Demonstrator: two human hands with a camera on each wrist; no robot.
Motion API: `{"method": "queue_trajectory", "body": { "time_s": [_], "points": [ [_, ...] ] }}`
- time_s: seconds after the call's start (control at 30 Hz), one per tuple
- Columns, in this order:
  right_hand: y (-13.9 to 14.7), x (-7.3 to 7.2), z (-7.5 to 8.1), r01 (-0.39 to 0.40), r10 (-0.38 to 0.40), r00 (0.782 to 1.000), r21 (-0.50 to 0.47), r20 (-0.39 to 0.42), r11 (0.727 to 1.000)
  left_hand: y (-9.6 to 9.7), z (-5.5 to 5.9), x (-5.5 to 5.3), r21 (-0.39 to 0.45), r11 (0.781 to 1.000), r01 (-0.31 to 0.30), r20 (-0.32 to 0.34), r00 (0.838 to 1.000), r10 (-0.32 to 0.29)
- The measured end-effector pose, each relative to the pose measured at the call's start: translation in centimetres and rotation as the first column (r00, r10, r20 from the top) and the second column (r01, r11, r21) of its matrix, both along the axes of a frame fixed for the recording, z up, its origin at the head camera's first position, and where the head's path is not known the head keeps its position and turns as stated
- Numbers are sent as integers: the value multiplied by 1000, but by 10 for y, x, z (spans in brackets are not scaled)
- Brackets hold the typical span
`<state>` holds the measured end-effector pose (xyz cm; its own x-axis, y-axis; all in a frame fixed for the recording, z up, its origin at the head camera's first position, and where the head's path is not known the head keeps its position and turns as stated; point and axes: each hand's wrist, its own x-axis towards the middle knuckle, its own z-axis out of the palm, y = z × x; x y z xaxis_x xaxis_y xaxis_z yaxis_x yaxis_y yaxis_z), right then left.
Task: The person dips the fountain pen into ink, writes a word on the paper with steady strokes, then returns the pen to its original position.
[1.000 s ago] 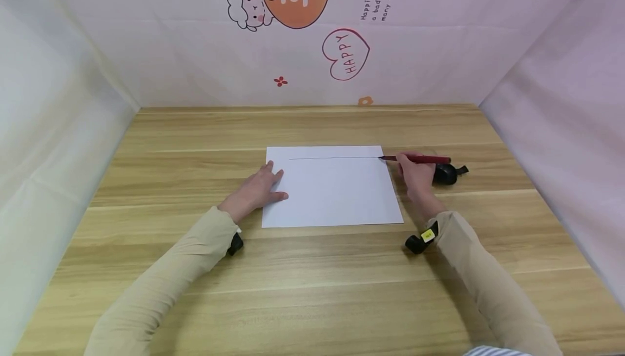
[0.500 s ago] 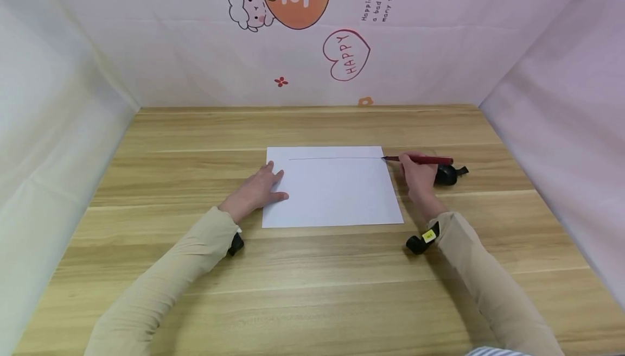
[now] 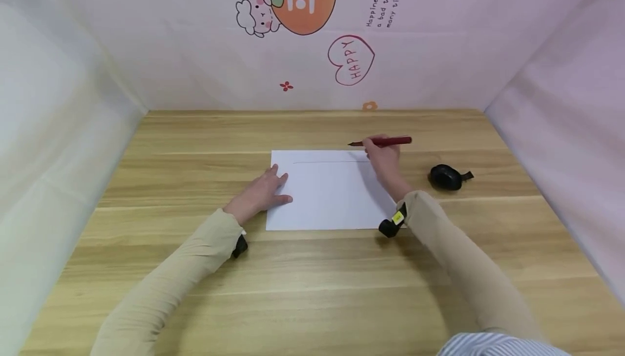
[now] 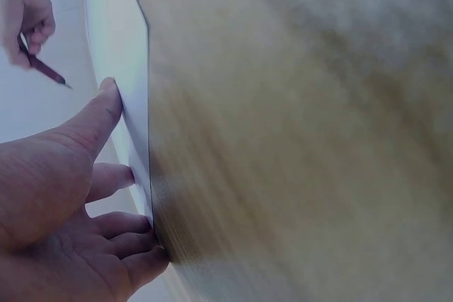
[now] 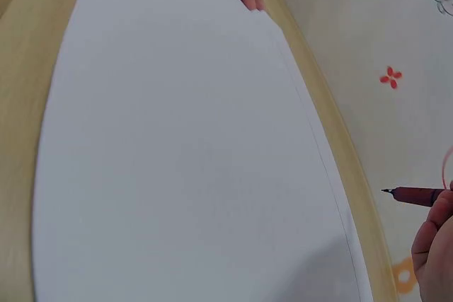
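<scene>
A white sheet of paper (image 3: 322,198) lies on the table with one thin line running across it near its far edge. My left hand (image 3: 261,190) rests on the sheet's left edge with its fingers spread and straight. In the left wrist view, the left thumb and fingertips touch the paper's edge. My right hand (image 3: 383,158) pinches a dark red pen (image 3: 390,141) with a dark pointed tip. The pen is raised above the sheet's far right part, its tip pointing left. A shadow of the right arm falls on the paper.
A black rounded object (image 3: 446,177) with a small tab lies on the wooden table (image 3: 312,280) to the right of the paper. A white cloth (image 3: 210,74) with printed drawings hangs behind the table, and plain cloth covers both sides.
My right hand has lifted the pen from the line's right end and moved left over the sheet. The left hand stays on the paper. The head view has shifted slightly.
</scene>
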<state>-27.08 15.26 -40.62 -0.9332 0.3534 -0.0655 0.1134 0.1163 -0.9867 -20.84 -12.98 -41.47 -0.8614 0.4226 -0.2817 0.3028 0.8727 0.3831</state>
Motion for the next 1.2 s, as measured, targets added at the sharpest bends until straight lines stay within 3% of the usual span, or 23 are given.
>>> {"method": "queue_trajectory", "body": {
  "time_s": [0.3, 1.2],
  "points": [
    [-27, -3, -16, -65, 68, 997, 108, -24, 992, 5, -3, 0, -6, 1000, -3, 9, 1000, 3],
    [-34, -4, -22, -72, 71, 997, 62, 6, 995, 0, 0, -1, -9, 1000, -9, 3, 1000, 9]
  ]
}}
